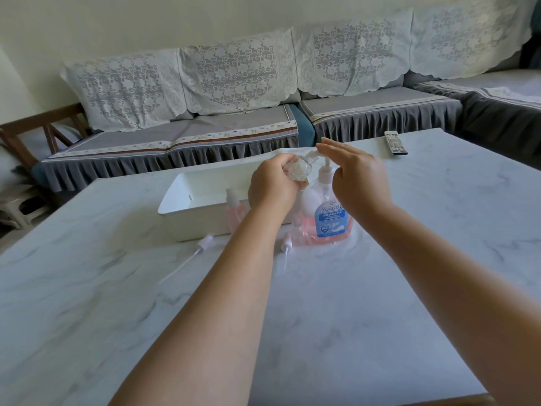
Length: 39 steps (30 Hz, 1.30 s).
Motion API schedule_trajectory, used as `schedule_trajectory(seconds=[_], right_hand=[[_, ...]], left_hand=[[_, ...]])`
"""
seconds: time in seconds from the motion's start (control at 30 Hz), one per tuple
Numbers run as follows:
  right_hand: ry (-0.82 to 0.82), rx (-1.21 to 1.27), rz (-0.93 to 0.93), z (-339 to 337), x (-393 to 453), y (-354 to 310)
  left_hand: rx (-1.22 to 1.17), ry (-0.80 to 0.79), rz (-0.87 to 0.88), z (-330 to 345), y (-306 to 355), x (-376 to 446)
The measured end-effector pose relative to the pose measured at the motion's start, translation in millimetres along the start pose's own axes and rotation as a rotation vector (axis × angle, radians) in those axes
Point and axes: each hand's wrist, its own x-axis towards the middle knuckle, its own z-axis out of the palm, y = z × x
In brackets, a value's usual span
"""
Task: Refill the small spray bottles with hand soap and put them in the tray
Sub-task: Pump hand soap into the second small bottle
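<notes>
A loose spray cap (205, 241) with its thin tube is seen lying on the marble surface (409, 288), left of the hand soap bottle (329, 222) and just in front of the white tray (187, 206). A pink-filled small spray bottle (234, 208) is stood against the tray's near wall, left of the soap bottle. A clear small bottle (294, 170) is gripped in the curled fingers of the left hand (273, 186) and held under the soap bottle's spout. A second loose cap (287, 241) is lain beside the soap bottle's base. The right hand (355, 177) is held flat, fingers straight, over the pump head. A remote control (395, 143) is seen far right of the soap bottle.
</notes>
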Motion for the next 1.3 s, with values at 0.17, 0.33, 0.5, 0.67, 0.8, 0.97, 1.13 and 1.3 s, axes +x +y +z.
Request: schedule_trajectory(seconds=[0.17,0.33,0.5,0.67,0.8,0.97,1.13,1.3], right_hand=[[0.067,0.019,-0.022,9,-6,1],[0.06,-0.01,-0.02,20,-18,6],[0.041,0.01,0.003,19,-16,2],[-0.03,0.009,0.032,-2,0,-5],[-0.058,0.013,0.055,-8,4,-4],[-0.028,0.044,0.076,-2,0,-2],[0.022,0.058,0.048,6,-6,1],[0.051,0.024,0.016,17,-17,5]], left_hand=[[0.002,0.014,0.011,1,0,0],[0.015,-0.018,-0.001,5,-7,-2],[-0.002,-0.02,-0.017,5,-8,-4],[-0.003,0.008,0.002,-1,0,0],[0.003,-0.005,0.001,0,3,0],[0.008,-0.002,0.015,-1,2,0],[-0.008,0.009,0.02,0,0,-1],[-0.017,-0.031,-0.002,4,-8,-4]])
